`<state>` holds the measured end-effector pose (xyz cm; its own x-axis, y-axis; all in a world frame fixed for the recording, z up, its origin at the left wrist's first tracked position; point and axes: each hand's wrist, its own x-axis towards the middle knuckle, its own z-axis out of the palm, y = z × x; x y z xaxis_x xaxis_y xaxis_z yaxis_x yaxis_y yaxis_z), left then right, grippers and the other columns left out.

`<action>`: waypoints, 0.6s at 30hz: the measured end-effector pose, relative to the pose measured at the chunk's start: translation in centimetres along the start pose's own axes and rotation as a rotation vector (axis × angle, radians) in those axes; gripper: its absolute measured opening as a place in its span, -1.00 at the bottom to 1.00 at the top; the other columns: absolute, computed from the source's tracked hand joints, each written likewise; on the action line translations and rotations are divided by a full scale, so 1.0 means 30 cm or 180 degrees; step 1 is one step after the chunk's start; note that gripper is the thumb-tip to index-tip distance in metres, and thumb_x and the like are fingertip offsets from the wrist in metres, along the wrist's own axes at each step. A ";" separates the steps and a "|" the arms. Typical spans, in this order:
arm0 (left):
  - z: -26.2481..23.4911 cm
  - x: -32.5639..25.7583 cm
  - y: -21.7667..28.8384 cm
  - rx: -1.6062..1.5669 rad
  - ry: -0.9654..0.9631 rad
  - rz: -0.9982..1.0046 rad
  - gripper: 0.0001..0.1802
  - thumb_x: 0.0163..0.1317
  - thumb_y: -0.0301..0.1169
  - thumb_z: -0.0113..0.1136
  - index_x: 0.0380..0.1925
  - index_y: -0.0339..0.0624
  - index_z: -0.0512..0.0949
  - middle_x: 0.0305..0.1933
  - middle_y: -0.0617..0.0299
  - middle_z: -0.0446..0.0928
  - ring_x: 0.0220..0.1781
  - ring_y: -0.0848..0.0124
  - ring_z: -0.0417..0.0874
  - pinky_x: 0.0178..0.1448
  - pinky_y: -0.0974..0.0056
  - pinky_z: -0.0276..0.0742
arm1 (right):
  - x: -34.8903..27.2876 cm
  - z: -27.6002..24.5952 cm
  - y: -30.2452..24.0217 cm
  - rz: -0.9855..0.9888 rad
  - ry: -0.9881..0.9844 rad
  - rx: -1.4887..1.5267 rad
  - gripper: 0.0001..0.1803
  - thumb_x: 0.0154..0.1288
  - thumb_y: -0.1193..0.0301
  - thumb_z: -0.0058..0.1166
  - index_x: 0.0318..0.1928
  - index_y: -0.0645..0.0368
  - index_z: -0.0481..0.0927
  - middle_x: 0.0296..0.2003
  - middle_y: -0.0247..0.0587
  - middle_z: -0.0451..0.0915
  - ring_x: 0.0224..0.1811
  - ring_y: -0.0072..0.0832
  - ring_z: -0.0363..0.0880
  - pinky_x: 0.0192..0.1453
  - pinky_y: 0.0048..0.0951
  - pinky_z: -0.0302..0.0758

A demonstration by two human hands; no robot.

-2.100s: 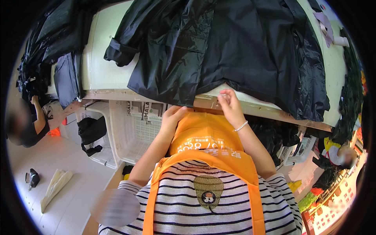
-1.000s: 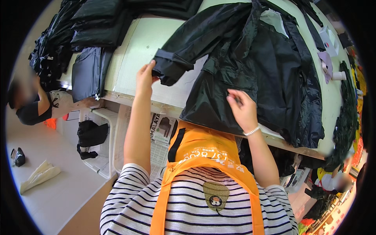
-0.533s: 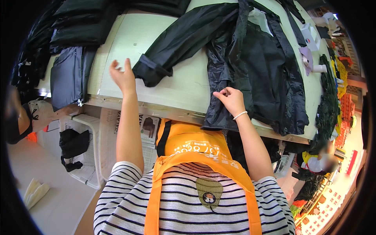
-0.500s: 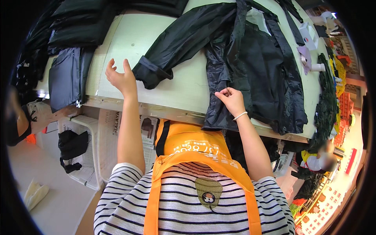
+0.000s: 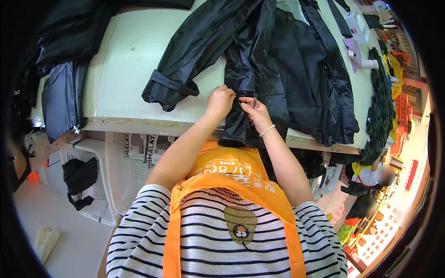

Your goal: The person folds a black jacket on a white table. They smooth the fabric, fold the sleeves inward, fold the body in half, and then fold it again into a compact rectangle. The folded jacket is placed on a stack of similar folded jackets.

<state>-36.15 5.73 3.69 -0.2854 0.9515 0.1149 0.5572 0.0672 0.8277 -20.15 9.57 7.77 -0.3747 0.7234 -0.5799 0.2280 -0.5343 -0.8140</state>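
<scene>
A glossy black jacket [image 5: 296, 69] lies spread on the pale worktable, with one cuffed sleeve reaching to the left and its hem hanging over the front edge. My left hand [image 5: 220, 103] is closed, its fingers pinching the jacket's front edge near the hem. Close beside it on the right, my right hand [image 5: 256, 112] is closed round a small, thin dark tool [image 5: 254, 100], whose kind I cannot make out. The fingertips of this hand rest against the same strip of black cloth.
Folded black garments [image 5: 65, 97] are stacked at the left of the worktable [image 5: 125, 60]. A white thread cone [image 5: 369, 64] and a white box [image 5: 357, 27] stand at the right. Under the table edge is a white plastic basket [image 5: 109, 185] with black cloth. Another person [image 5: 371, 173] is at the far right.
My left hand has come right from above the table beside the sleeve and closed on the jacket's edge. My right hand has shifted slightly left, and the thin tool now shows in it.
</scene>
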 end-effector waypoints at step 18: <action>-0.163 0.084 0.029 -0.1034 0.0772 0.0071 -0.91 0.23 -0.52 0.13 -0.26 -0.25 0.49 -0.28 0.02 0.63 -0.28 0.15 0.68 -0.23 0.24 0.55 | 0.014 0.162 -0.440 -0.2434 -0.0167 -0.4747 -0.77 0.25 0.24 0.12 -0.29 0.14 0.54 -0.25 -0.12 0.50 -0.30 -0.12 0.59 -0.24 -0.19 0.54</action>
<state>-40.21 6.73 7.39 -0.4732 0.8507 0.2289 0.3010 -0.0881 0.9496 -27.68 14.81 18.44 -0.8156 0.5724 -0.0848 0.5752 0.7861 -0.2262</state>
